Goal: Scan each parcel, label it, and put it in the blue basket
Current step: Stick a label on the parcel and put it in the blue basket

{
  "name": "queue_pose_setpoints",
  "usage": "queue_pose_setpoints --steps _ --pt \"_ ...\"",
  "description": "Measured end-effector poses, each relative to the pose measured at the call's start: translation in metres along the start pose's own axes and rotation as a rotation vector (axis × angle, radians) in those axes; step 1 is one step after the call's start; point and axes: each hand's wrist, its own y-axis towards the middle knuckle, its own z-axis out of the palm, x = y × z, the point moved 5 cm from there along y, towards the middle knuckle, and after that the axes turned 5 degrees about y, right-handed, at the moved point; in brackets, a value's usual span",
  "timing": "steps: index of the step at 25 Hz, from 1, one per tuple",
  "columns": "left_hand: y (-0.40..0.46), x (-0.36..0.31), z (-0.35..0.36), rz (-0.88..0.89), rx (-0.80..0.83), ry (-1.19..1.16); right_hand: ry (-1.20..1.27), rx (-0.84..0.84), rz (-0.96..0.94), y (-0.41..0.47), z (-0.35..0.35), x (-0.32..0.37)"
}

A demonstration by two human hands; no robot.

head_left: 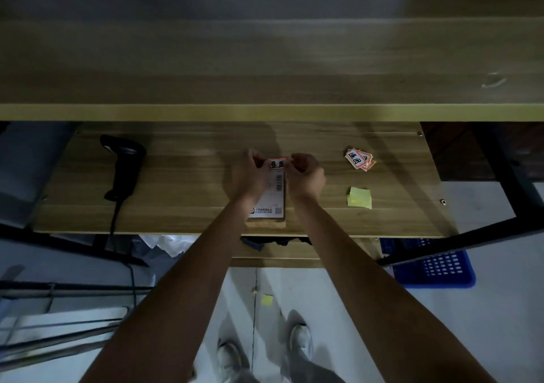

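Note:
A flat brown parcel point(272, 206) with a white barcode slip lies on the wooden table point(188, 182), near its front edge. Over its far end both hands hold one red-edged label point(278, 164) with black characters. My left hand point(248, 173) pinches the label's left end and my right hand point(306, 173) pinches its right end. A black handheld scanner point(123, 164) lies at the table's left, its cable hanging over the edge. The blue basket point(432, 268) stands on the floor at the lower right, partly under the table frame.
A small pile of red-edged labels point(359, 159) and a yellow-green backing paper point(359, 197) lie right of the parcel. A wooden shelf point(265, 112) overhangs the table's back. Black frame bars point(500, 176) stand at the right. A yellow scrap point(266, 299) lies on the floor.

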Motion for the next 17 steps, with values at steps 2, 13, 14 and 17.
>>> queue_pose_setpoints --steps 2,13,14,17 --pt "0.003 -0.001 0.000 0.009 -0.060 0.091 0.038 -0.073 0.049 -0.001 0.004 -0.005" --pt "0.006 0.000 0.007 0.088 -0.167 0.197 0.074 -0.238 -0.133 -0.016 0.014 -0.021" --pt "0.005 0.000 0.008 0.091 -0.176 0.206 0.064 -0.236 -0.142 -0.015 0.015 -0.022" --pt "0.004 -0.001 0.009 0.094 -0.198 0.225 0.020 -0.227 -0.170 -0.012 0.016 -0.024"
